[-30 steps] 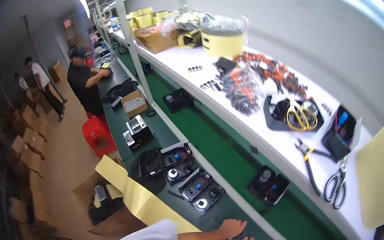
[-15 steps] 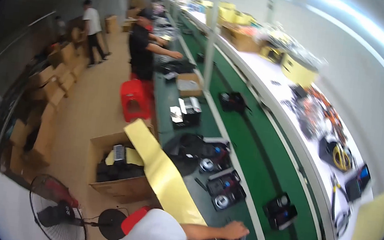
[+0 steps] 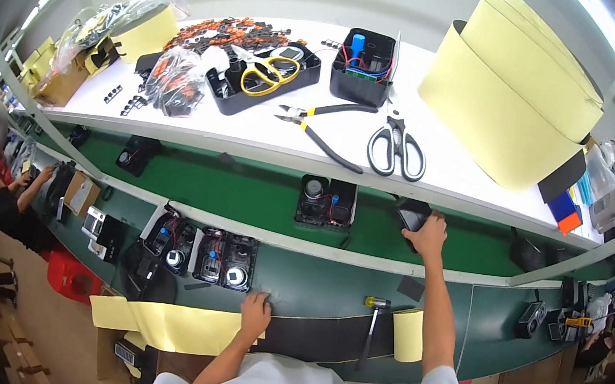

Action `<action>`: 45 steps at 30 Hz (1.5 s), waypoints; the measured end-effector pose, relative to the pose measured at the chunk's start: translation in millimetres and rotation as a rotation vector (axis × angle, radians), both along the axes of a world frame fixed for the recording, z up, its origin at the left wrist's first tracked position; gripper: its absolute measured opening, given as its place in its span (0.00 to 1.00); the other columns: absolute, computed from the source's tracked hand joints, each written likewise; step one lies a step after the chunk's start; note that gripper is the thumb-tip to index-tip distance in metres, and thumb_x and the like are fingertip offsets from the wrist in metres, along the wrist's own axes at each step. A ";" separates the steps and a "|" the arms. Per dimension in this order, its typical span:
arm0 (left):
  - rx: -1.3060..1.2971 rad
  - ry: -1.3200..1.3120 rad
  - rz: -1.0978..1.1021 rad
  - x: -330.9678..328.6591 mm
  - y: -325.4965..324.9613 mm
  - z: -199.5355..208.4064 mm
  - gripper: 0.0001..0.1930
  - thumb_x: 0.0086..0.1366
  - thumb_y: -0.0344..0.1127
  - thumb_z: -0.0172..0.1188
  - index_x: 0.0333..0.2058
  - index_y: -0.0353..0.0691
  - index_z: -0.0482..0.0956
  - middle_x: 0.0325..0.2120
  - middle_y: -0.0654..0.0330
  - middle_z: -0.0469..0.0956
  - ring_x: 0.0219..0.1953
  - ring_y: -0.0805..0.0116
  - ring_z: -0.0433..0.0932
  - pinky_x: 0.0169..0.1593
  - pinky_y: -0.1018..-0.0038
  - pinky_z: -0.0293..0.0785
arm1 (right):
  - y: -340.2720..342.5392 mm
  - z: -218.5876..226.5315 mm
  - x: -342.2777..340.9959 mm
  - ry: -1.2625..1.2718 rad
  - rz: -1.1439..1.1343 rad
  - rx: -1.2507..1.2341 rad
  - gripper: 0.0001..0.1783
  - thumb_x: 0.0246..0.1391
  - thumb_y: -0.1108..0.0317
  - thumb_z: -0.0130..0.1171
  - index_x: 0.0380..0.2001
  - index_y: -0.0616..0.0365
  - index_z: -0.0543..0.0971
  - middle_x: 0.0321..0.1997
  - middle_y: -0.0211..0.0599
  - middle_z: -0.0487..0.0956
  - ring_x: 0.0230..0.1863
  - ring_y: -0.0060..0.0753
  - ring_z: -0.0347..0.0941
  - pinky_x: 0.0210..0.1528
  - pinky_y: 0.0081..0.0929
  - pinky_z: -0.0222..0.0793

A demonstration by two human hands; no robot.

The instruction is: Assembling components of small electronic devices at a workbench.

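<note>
My right hand (image 3: pixel 429 234) reaches over the green conveyor, its fingers closed on the near side of a black plastic casing (image 3: pixel 413 216). Part of the casing lies behind my fingers. On the dark green bench, my left hand (image 3: pixel 256 312) rests with extended fingers, holding nothing visible. It lies by the edge of a yellow-backed black foam strip (image 3: pixel 336 337). Just beyond it stand opened black casings (image 3: pixel 225 260) with round silver speakers and wires. A small hammer (image 3: pixel 371 326) lies between my arms, beside the strip's rolled end.
The white shelf above holds wire cutters (image 3: pixel 318 133), scissors (image 3: pixel 397 149), a black box with a blue part (image 3: pixel 363 67) and rolled yellow sheets (image 3: pixel 515 95). Another opened casing (image 3: pixel 327 204) sits on the conveyor. A co-worker (image 3: pixel 10 205) stands far left near a red stool (image 3: pixel 71 276).
My view has turned from along the line to face the shelf. My hands, earlier together at a dark device, are now apart: right over the conveyor, left on the bench.
</note>
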State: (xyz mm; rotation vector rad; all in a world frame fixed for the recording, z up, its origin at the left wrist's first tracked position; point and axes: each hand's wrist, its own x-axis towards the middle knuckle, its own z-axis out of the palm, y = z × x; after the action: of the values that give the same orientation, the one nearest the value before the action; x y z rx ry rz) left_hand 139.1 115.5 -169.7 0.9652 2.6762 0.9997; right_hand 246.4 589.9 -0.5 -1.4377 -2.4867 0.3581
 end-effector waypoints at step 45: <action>-0.124 -0.704 0.397 -40.9 -102.7 13.9 0.16 0.43 0.43 0.74 0.23 0.36 0.82 0.18 0.50 0.80 0.28 0.48 0.82 0.31 0.55 0.76 | 54.5 -174.6 -224.9 -0.735 1.069 -0.108 0.19 0.63 0.57 0.47 0.39 0.61 0.81 0.42 0.52 0.82 0.45 0.59 0.77 0.50 0.50 0.73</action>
State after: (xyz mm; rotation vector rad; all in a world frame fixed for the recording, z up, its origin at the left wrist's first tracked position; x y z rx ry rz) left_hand 98.2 12.8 -155.8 0.0137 2.2983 0.9791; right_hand 21.5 644.4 -175.1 -0.0622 -3.7055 0.1281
